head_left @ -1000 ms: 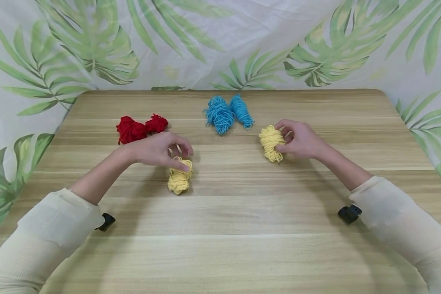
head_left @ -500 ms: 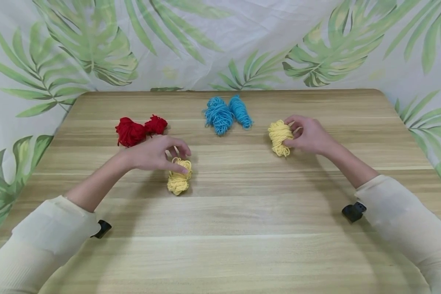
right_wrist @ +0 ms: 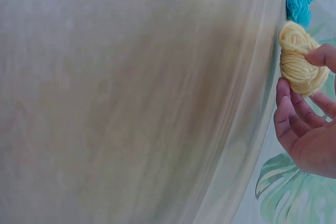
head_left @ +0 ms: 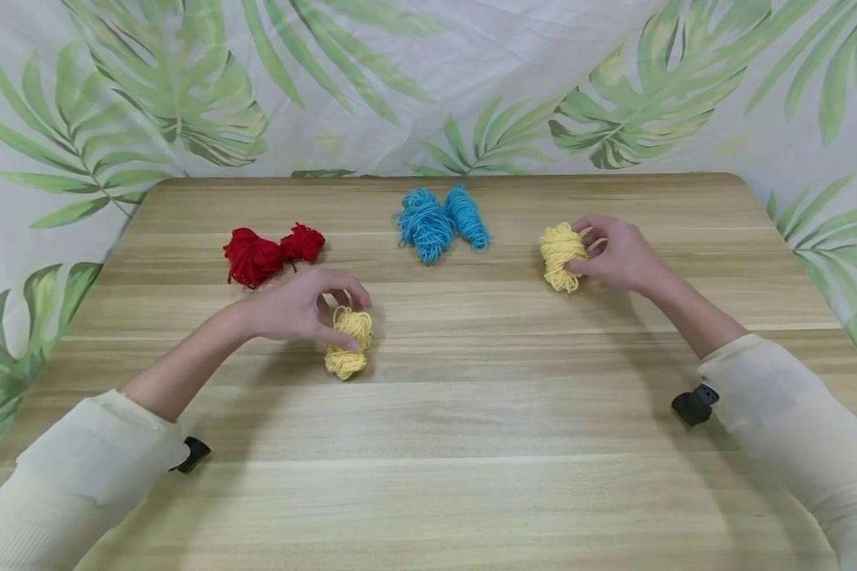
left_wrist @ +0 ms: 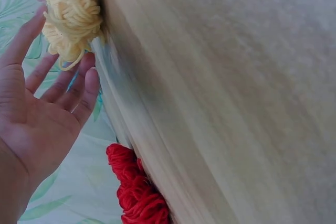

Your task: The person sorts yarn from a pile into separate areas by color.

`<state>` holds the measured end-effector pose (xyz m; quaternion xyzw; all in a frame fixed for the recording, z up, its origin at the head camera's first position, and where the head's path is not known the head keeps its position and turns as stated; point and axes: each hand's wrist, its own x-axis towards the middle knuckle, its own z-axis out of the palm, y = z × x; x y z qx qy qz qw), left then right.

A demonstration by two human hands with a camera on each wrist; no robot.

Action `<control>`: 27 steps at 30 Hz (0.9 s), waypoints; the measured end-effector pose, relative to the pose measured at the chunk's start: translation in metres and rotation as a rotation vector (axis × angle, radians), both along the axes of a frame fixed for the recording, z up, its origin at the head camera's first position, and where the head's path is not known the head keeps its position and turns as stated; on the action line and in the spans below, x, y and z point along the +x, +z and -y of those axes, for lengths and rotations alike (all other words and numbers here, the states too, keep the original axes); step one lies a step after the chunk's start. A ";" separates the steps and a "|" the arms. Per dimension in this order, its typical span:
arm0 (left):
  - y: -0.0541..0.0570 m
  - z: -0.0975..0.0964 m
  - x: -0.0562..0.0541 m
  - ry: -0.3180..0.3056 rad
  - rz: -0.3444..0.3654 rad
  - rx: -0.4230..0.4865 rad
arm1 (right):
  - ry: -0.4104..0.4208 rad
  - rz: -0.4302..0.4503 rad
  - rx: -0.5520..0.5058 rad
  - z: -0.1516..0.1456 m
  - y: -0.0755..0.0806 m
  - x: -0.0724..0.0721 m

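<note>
In the head view, a small yellow skein of yarn (head_left: 346,361) lies on the table left of the middle. Over it hovers my left hand (head_left: 296,305), thumb beside the skein and fingers loosely spread behind it; the left wrist view shows the hand's open palm (left_wrist: 44,124). A second yellow yarn skein (head_left: 561,252) is pinched between the thumb and fingers of my right hand (head_left: 617,252), at the right. From the right wrist, the thumb presses one side of this skein (right_wrist: 299,64) with fingertips on the other.
Two red yarn bundles (head_left: 253,258) sit behind the left hand. Two blue yarn skeins (head_left: 426,226) lie side by side near the back edge of the wooden table (head_left: 471,444). A leaf-printed cloth (head_left: 500,63) hangs behind.
My right hand has carried its yellow skein to the right and slightly back. The left hand has shifted slightly, while the skein under it stays in place.
</note>
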<state>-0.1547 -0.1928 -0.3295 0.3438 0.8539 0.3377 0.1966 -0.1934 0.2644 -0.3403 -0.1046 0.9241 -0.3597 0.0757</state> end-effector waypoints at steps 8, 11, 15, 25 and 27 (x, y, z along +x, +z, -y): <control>-0.003 0.001 0.003 0.011 0.006 0.052 | -0.028 -0.004 0.009 -0.014 0.001 -0.006; -0.003 0.002 0.003 0.017 0.012 0.055 | -0.048 0.000 0.005 -0.018 0.001 -0.008; -0.005 0.003 0.003 0.019 0.006 0.041 | -0.068 -0.023 0.014 -0.023 0.001 -0.012; -0.005 0.003 0.001 0.009 0.028 0.014 | -0.101 -0.010 0.049 -0.032 0.001 -0.018; -0.005 0.003 0.001 0.008 0.031 0.012 | -0.106 0.000 0.060 -0.033 0.001 -0.019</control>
